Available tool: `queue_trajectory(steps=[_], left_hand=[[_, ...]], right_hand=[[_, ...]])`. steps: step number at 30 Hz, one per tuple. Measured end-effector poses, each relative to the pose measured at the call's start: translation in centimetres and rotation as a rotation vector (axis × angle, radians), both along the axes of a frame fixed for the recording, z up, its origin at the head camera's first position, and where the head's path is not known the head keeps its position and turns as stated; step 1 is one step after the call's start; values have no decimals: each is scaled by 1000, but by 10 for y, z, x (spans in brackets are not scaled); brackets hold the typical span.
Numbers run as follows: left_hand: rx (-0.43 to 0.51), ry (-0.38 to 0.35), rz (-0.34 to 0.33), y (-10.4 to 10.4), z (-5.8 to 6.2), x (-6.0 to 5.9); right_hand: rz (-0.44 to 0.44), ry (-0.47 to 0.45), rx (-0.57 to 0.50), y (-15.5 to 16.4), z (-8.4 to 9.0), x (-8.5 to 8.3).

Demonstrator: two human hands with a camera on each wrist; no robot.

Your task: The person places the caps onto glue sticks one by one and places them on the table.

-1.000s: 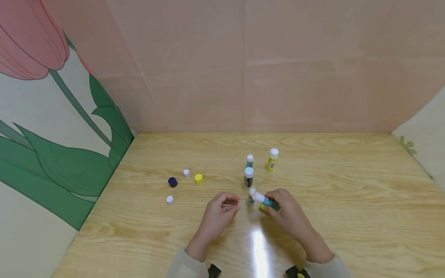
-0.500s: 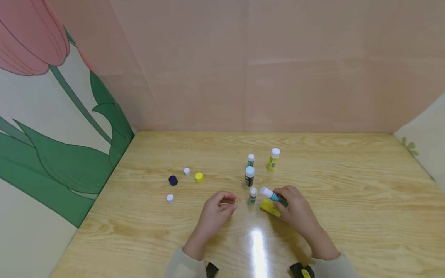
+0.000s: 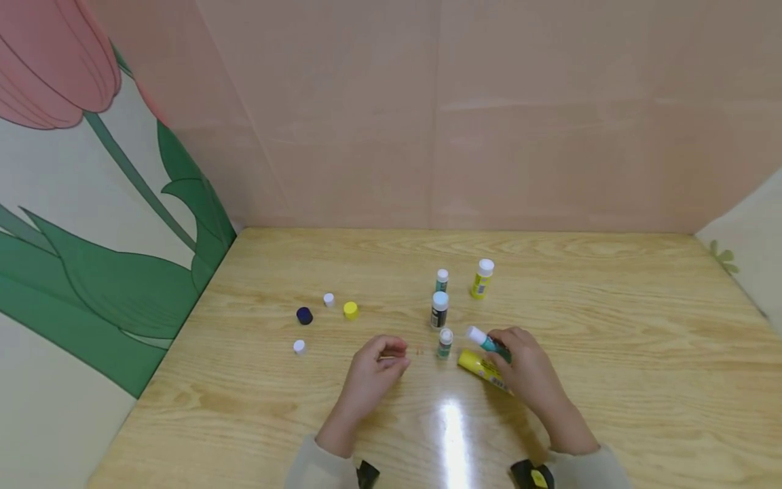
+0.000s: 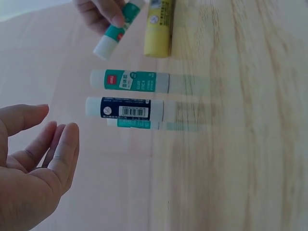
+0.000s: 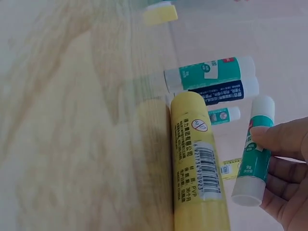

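Note:
My right hand [image 3: 528,370] pinches a small green glue stick [image 5: 256,156] between thumb and fingers, tilted, white end toward the upper left in the head view. Below it a large yellow glue stick [image 3: 479,367] lies on its side. Just left of these, a green glue stick [image 3: 444,345] stands upright. Behind that stand a navy glue stick [image 3: 439,312] and another green glue stick [image 4: 134,124]. A yellow glue stick with a white top [image 3: 481,282] is upright at the back. My left hand [image 3: 371,377] hovers left of the row, fingers loosely bent, thumb apart, nothing between them.
Small caps lie on the left of the wooden table [image 3: 214,407]: a dark one [image 3: 304,316], a yellow one [image 3: 350,311], a white one [image 3: 328,300] and a nearer white one [image 3: 299,347]. A pinkish backdrop [image 3: 342,136] rises behind the table's far edge.
My right hand has moved right with the green glue stick, away from the upright green one. More of the lying yellow glue stick shows. The left hand has drifted slightly left.

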State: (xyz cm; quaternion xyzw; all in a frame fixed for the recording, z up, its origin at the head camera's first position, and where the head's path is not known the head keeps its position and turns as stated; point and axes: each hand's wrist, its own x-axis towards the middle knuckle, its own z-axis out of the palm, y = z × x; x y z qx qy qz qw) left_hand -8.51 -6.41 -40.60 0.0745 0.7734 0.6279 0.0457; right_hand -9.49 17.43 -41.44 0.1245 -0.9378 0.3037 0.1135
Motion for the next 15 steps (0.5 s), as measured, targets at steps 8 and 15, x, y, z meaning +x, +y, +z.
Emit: queue_trajectory(steps=[8, 15], left_hand=[[9, 21, 10, -3, 1, 1], [-10, -3, 24, -3, 21, 7]], right_hand=[[-8, -51, 3, 2, -3, -3], [-9, -77, 17, 4, -5, -4]])
